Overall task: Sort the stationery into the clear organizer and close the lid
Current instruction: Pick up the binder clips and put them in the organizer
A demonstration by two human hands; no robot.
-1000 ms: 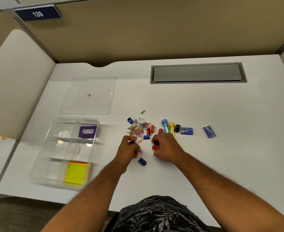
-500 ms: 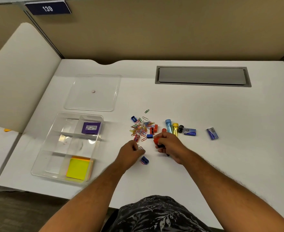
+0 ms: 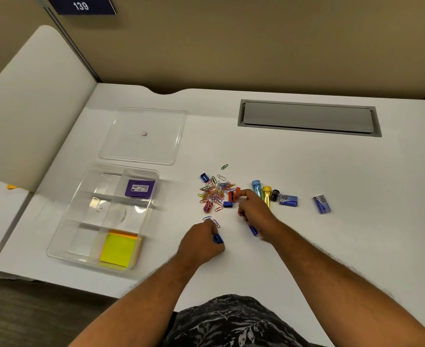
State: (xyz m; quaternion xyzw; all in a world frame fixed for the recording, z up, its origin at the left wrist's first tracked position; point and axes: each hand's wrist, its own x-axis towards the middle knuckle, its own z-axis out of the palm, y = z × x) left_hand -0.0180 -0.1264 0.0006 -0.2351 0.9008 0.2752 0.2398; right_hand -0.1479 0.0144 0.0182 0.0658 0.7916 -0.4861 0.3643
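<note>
The clear organizer [image 3: 56, 246] stands open at the left, with a purple box [image 3: 140, 188] and yellow sticky notes [image 3: 118, 247] inside. Its lid [image 3: 143, 135] lies flat behind it. A pile of coloured paper clips [image 3: 215, 191] sits mid-table, with small sharpeners scattered in it. My left hand [image 3: 201, 242] curls round a blue sharpener [image 3: 217, 238] just in front of the pile. At the pile's right edge, my right hand [image 3: 255, 211] pinches a red sharpener [image 3: 237, 192], and a blue piece [image 3: 253, 230] pokes out below its palm.
Right of my right hand lie a light-blue tube [image 3: 256, 186], a yellow tube [image 3: 267, 192], a small black item [image 3: 274, 195] and two blue staple boxes [image 3: 288, 200] [image 3: 322, 204]. A grey cable hatch [image 3: 309, 117] is at the back. A divider panel [image 3: 31, 108] borders the left.
My left hand has drawn back from the pile and taken hold of the blue sharpener. My right hand has moved forward, and its fingers now reach the pile's right edge.
</note>
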